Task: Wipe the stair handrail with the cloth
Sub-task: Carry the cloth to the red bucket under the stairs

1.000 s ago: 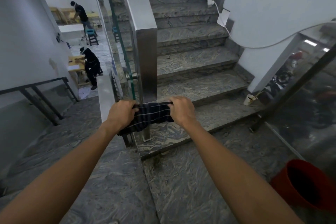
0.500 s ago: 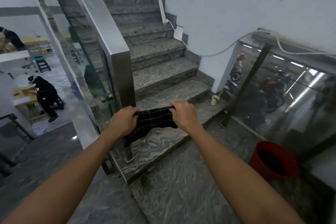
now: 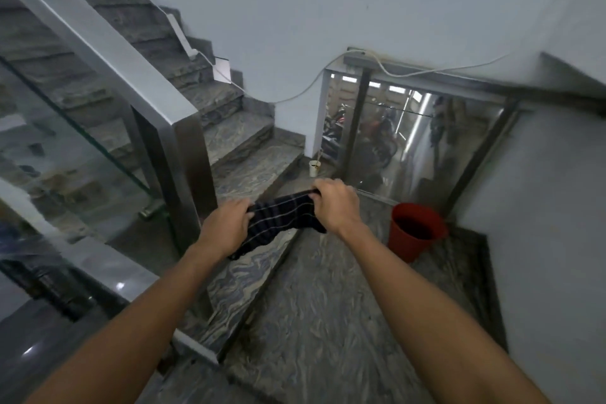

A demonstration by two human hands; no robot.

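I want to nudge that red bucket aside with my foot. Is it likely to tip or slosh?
The red bucket narrows toward its base, so a push high up would probably tip it; a low push should slide it over the smooth stone floor. Its inside looks dark, and I cannot tell whether it holds water, so expect possible sloshing.

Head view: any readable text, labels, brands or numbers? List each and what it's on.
None can be read.
Dark checked cloth, held by the left hand and right hand: white grid lines only, no print.
Red bucket: no label shows.
White cup by the bottom step: too small to tell.
Steel handrail and white wall: no marking.
Motorbikes behind the glass: too blurred for plates or brands.
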